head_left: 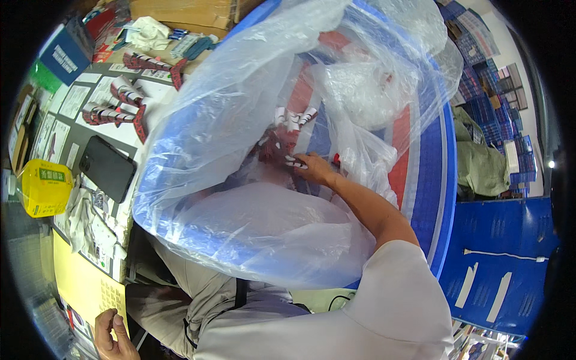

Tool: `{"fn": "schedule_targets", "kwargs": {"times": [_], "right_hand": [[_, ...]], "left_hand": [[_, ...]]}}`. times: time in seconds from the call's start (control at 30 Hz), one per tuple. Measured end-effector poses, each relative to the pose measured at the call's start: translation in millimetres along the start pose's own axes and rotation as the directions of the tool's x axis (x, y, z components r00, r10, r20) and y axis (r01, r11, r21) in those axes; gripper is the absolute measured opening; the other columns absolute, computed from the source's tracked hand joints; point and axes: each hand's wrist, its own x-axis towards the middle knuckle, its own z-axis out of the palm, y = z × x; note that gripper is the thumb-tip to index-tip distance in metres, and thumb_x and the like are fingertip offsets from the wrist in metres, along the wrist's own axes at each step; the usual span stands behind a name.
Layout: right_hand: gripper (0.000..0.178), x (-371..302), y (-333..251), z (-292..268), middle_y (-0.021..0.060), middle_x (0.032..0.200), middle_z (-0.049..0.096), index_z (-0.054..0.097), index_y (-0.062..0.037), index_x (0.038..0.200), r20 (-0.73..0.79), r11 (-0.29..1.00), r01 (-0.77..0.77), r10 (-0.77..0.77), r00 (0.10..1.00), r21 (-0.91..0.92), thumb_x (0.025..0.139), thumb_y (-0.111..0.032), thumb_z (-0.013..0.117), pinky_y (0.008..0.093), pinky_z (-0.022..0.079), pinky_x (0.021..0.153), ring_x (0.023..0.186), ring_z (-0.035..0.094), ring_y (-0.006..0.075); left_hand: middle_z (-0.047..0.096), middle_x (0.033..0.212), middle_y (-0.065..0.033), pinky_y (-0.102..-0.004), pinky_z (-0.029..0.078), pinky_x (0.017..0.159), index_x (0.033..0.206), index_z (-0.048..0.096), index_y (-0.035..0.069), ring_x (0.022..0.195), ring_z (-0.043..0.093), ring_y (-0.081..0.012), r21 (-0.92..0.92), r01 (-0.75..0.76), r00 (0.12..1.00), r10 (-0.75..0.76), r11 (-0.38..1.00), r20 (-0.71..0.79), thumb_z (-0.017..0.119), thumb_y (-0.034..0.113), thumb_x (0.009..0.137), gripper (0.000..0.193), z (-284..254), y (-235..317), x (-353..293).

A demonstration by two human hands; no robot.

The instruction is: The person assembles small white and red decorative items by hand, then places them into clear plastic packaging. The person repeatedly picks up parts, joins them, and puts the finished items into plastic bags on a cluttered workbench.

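Observation:
My right hand reaches into a large clear plastic bag, its fingers closed on the end of a small piece with white and black bands. More red-and-black patterned pieces with white bands lie beside it in the bag, partly blurred by the plastic. My left hand is low at the left, next to a yellow sheet, fingers loosely bent and apart, nothing in them. On the table, several similar banded pieces with red-and-black ends lie beyond a black phone.
The bag lines a big tub with a blue rim and red and blue stripes. A smaller clear bag is bunched inside. A yellow container and crumpled white gloves sit at the left. A cardboard box stands behind.

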Motion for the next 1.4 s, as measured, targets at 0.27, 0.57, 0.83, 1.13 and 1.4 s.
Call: {"fn": "schedule_targets", "kwargs": {"times": [0.27, 0.57, 0.83, 1.13, 1.4], "right_hand": [[0.058, -20, -56, -139, 0.0042, 0.098, 0.075, 0.068, -0.0100, 0.143, 0.173, 0.764, -0.333, 0.286, 0.943, 0.553, 0.085, -0.013, 0.077, 0.0303, 0.058, 0.079, 0.086, 0.070, 0.0162], [0.059, -134, -239, -322, 0.0126, 0.143, 0.063, 0.072, -0.0066, 0.136, -0.102, 0.877, 0.425, -0.413, 0.905, 0.222, 0.077, -0.004, 0.079, 0.0357, 0.054, 0.099, 0.112, 0.067, 0.0225], [0.055, -146, -477, -266, 0.0209, 0.143, 0.060, 0.073, -0.0054, 0.131, 0.221, 0.476, 0.877, -0.864, 0.452, 0.070, 0.077, -0.009, 0.076, 0.0408, 0.052, 0.100, 0.120, 0.065, 0.0362], [0.057, -125, -642, -127, 0.0274, 0.158, 0.044, 0.071, -0.0110, 0.137, 0.234, 0.197, 0.971, -0.959, 0.162, 0.136, 0.081, -0.015, 0.082, 0.0463, 0.045, 0.113, 0.133, 0.058, 0.0434], [0.063, -164, -675, -102, 0.0094, 0.085, 0.067, 0.072, -0.0042, 0.129, 0.209, 0.135, 0.989, -0.971, 0.120, 0.057, 0.075, -0.028, 0.090, 0.0352, 0.048, 0.066, 0.072, 0.063, 0.0257]], "left_hand": [[0.069, 0.103, -0.0120, -0.0319, 0.052, 0.084, 0.112, 0.066, -0.006, 0.092, 0.063, -0.0192, -0.134, 0.064, 0.997, -0.068, 0.989, -0.027, 0.065, 0.013, 0.106, 0.019, -7, 3, -6], [0.070, 0.110, -0.0152, -0.0356, 0.054, 0.093, 0.121, 0.065, -0.005, 0.100, 0.069, -0.0228, -0.653, -0.362, 0.912, 0.399, 0.665, -0.099, 0.066, 0.006, 0.099, 0.024, 4, 59, 57], [0.066, 0.135, -0.0174, -0.0407, 0.058, 0.094, 0.165, 0.029, 0.006, 0.107, 0.072, -0.0268, -0.935, -0.010, 0.825, 0.532, 0.354, 0.192, 0.067, 0.045, 0.103, 0.083, 9, 119, 70], [0.066, 0.112, -0.0073, -0.0282, 0.059, 0.056, 0.157, 0.038, 0.005, 0.080, 0.071, -0.0173, -0.964, 0.141, 0.989, 0.069, -0.225, 0.129, 0.062, 0.029, 0.107, 0.060, -21, -23, -3], [0.066, 0.118, -0.0095, -0.0380, 0.059, 0.088, 0.139, 0.054, 0.004, 0.102, 0.067, -0.0188, -0.873, -0.269, 0.955, -0.226, -0.406, -0.189, 0.057, 0.026, 0.111, 0.036, -44, -89, -31]]}}
